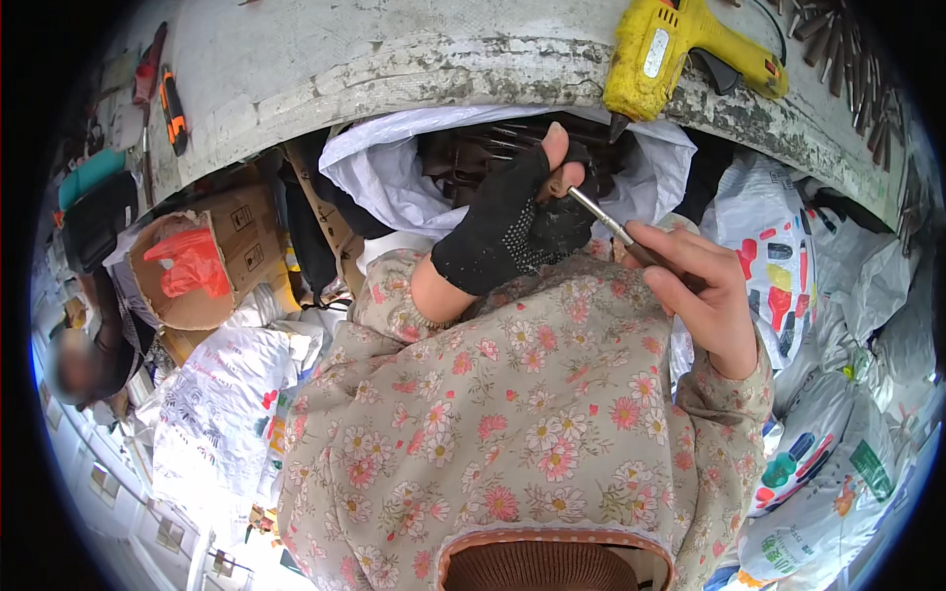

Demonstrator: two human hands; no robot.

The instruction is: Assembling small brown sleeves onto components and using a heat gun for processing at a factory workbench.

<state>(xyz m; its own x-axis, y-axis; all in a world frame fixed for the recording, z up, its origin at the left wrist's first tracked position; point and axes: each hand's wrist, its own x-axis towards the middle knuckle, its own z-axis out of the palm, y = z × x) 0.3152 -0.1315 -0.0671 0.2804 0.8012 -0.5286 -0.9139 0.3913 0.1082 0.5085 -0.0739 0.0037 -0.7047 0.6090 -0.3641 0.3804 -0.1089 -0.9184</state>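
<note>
one pale, worn bench (pixel 473 59) curves across the top of the view. one white sack (pixel 374 163) gapes just below its front edge, and one cardboard box (pixel 251 231) sits at the left with one red plastic bag (pixel 187 264) in it. one yellow glue gun (pixel 655 59) lies on the bench, its nozzle at the front edge. two hands come together by the sack's near side: the left hand (pixel 507 222), in one black fingerless glove, is curled with its thumb raised; the bare right hand (pixel 705 286) has its grip closed, thumb and fingers pinching the darker end of one slim metal rod (pixel 596 209). from that grip the rod's long axis slants up and leftward to the left hand's fingertips; whether the left grip pinches the far end or merely touches it does not show. one orange-and-black cutter (pixel 173 113) lies at the bench's left. dark slender pieces (pixel 859 84) on the bench's right, and dark pieces (pixel 463 163) inside the sack, are too many to count
</note>
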